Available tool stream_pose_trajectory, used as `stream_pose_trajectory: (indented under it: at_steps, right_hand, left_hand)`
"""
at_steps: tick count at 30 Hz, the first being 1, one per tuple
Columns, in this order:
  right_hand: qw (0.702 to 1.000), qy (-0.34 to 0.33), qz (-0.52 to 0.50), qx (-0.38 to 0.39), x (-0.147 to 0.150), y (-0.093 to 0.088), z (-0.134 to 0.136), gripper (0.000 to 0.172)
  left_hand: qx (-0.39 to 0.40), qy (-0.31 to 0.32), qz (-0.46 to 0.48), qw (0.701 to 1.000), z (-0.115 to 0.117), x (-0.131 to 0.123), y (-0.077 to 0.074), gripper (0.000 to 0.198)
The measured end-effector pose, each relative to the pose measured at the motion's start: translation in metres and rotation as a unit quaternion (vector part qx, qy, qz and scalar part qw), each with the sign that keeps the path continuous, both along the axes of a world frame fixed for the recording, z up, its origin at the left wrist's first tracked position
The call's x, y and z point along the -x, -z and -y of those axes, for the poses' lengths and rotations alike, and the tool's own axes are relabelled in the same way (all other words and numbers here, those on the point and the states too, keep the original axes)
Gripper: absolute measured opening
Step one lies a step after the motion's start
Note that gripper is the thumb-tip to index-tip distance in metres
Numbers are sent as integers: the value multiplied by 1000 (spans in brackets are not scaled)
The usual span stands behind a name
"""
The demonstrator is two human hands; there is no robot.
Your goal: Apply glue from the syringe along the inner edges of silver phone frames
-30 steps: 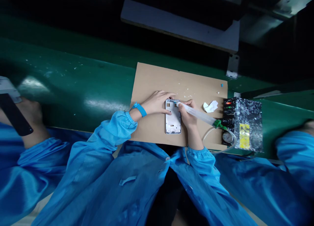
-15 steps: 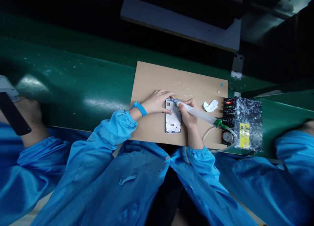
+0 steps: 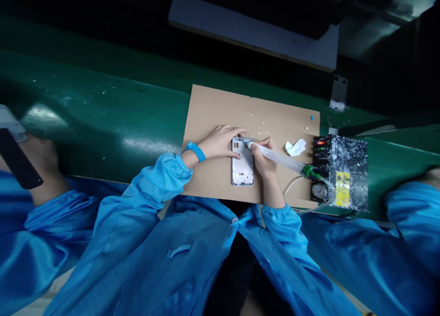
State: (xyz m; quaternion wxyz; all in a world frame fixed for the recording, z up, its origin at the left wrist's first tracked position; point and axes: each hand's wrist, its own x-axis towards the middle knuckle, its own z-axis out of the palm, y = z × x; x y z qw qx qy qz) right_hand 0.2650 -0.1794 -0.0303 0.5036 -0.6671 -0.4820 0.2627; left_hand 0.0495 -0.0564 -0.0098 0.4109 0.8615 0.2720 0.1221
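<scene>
A phone frame, pale with cut-outs near its top, lies flat on a cardboard sheet. My left hand grips it from the left, with the thumb on its left part and the fingers round the top edge. In my right hand is a translucent glue syringe, pinched near its tip. That tip, with a blue bit at its end, is over the upper right of the frame; whether it touches cannot be made out. A green fitting at the syringe's rear joins a clear hose.
To the right stands a stained black dispenser box with a gauge. Crumpled white paper and a blue cap lie on the cardboard. Another phone frame is at the back right. Co-workers' arms show at both sides.
The phone frame at the back right has shifted a little to the right. The syringe's rear end has moved slightly rightward; my left hand and the frame under it look nearly still.
</scene>
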Motion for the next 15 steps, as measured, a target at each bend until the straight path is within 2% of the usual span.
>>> stream_pose_trajectory:
  at_steps: [15]
  right_hand:
    - [1000, -1, -8, 8, 4, -5, -1, 55]
  left_hand:
    - [3, 2, -4, 1000, 0, 0, -2, 95]
